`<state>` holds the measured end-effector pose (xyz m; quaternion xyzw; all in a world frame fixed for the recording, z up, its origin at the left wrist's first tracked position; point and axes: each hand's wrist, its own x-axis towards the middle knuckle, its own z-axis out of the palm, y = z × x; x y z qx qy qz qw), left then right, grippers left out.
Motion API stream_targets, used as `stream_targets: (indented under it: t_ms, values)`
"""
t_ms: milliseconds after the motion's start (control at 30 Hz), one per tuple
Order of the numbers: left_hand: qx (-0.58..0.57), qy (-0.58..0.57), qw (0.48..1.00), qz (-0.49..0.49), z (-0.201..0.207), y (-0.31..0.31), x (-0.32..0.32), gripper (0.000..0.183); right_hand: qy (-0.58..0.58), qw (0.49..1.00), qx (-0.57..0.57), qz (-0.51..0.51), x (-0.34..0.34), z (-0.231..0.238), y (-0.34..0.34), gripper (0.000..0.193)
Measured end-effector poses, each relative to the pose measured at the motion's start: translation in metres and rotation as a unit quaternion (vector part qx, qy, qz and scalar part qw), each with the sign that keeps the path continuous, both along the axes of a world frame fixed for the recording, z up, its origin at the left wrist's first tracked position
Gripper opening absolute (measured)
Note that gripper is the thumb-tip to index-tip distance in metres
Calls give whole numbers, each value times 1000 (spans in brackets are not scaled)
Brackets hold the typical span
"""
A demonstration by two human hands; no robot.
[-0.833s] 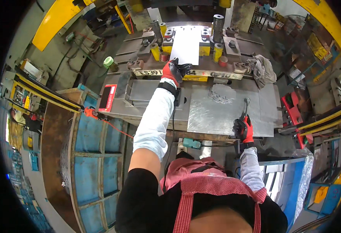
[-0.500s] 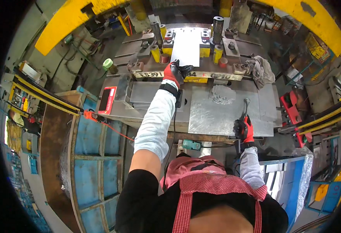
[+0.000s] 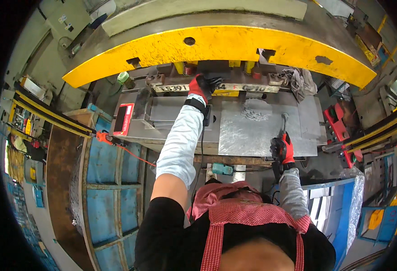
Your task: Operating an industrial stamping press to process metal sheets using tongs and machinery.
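Note:
My left hand (image 3: 204, 87), in a red and black glove, is at the front edge of the press die (image 3: 173, 88). Its fingers look closed at the near end of a flat metal sheet (image 3: 214, 69), which lies shaded under the yellow press ram (image 3: 234, 43); the sheet's far part is hidden. Over the front edge of a bright metal plate (image 3: 239, 135), my right hand (image 3: 283, 149), gloved alike, is closed around the handle of a metal hand tool with a rounded grey head (image 3: 284, 118). The tool's exact kind does not show.
Small cut metal pieces (image 3: 257, 109) lie on the plate, with stacked grey sheets (image 3: 166, 108) to the left. A grey rag (image 3: 300, 83) drapes at the right. Nearby are a red control box (image 3: 340, 128), a red-framed panel (image 3: 124, 119) and a blue metal frame (image 3: 103, 207).
The yellow press ram has come down in view, covering the guide posts and most of the sheet, which has turned from bright to dark. Both hands stay nearly in place.

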<state>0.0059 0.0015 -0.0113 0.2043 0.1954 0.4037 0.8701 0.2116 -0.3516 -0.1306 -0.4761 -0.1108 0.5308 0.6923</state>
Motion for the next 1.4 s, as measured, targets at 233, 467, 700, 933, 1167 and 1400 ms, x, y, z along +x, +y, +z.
stream_targets:
  t_ms: [233,467,700,933,1167,1400]
  values:
    - [42,22,999,7,0,-1,-4,40,14,1000,-3,-15,-7,13,2,14]
    - [80,-4,997,-12,-7,7,3,34,-94,987,-76,-104,-5,17,-1,17]
    - [79,14,996,43,-3,-4,1,32,-232,971,36,-36,-41,110,43,40]
    - [22,-28,999,-3,8,-14,-7,31,-303,936,142,106,-54,200,239,44]
    - [-30,-9,998,-54,10,-12,-2,31,-254,945,133,156,-29,210,303,18]
    - [27,35,999,-21,7,-10,-4,42,-274,960,55,22,-50,176,102,60]
